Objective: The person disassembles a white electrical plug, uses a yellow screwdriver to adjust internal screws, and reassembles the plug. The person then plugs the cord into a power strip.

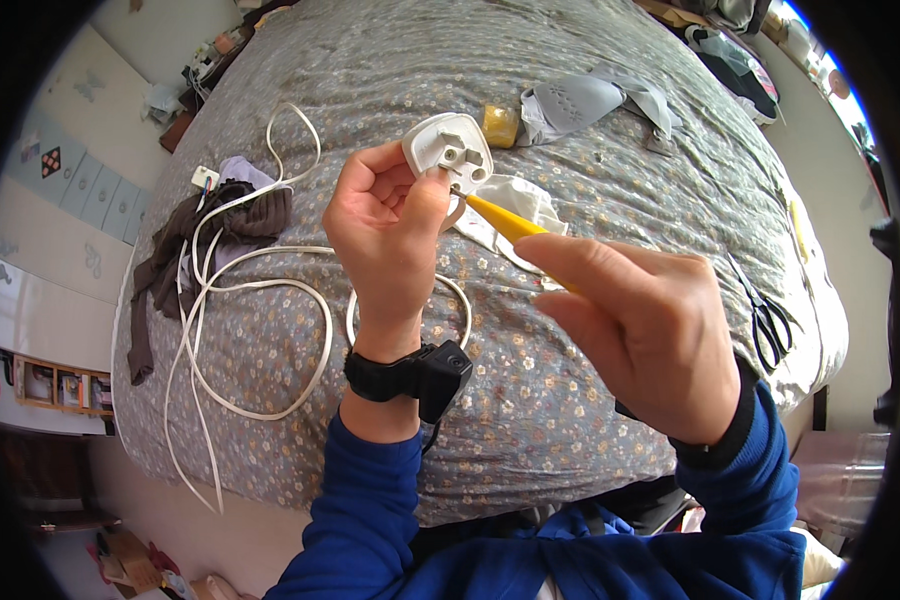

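Two hands are at work on one white plug (452,150) and one yellow-handled screwdriver (505,218); one pair of black-handled scissors (758,303) and one yellow roll (500,126) lie farther off. The plug is in the left hand (390,215), raised above the bed (560,430), its pronged face turned up. That hand is curled around it, thumb pressed on the face and fingers bent behind. The right hand (660,330), to the plug's lower right, is closed around the screwdriver's handle, index finger laid along it. The tip meets the lower part of the plug's face, though whether it sits in a screw is too small to tell.

A white cord (310,249) loops over the bed at left, passing behind the left wrist, which wears a black strapped device (445,372). A small white connector (206,178) lies by a dark garment (263,213). Beyond the plug, the yellow roll touches a grey piece (573,105); white cloth (525,200) lies partly behind the screwdriver. The scissors rest past the right hand.
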{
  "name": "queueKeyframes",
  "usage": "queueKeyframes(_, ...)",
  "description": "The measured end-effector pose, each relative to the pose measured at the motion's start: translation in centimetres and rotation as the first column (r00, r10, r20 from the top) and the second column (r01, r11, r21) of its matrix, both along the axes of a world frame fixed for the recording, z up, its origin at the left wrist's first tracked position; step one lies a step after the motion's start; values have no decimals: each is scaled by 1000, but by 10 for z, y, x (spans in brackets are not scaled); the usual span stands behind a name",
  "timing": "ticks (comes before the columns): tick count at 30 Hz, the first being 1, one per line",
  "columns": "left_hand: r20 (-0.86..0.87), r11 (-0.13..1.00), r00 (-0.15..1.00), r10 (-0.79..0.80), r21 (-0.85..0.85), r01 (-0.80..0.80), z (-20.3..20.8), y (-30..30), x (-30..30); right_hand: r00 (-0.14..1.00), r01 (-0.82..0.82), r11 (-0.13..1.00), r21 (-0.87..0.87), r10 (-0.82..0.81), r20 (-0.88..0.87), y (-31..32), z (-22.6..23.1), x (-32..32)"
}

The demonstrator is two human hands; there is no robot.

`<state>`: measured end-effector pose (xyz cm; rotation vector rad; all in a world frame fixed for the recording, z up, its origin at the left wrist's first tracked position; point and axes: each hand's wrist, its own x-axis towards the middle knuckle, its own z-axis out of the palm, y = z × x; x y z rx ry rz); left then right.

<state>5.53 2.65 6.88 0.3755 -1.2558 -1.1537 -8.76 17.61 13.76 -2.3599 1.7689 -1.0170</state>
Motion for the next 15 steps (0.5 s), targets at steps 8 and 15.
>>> queueKeyframes(8, 19, 998, 999, 39, -44, -38, 1, 4, -1, 951, 95, 965, -245, -161, -265, -10, -9, 10)
queueKeyframes(15, 37, 995, 995, 97, -29, -95, 1, 6, -2, 988, 110, 980, -166, -126, -89, -13, -9, 15)
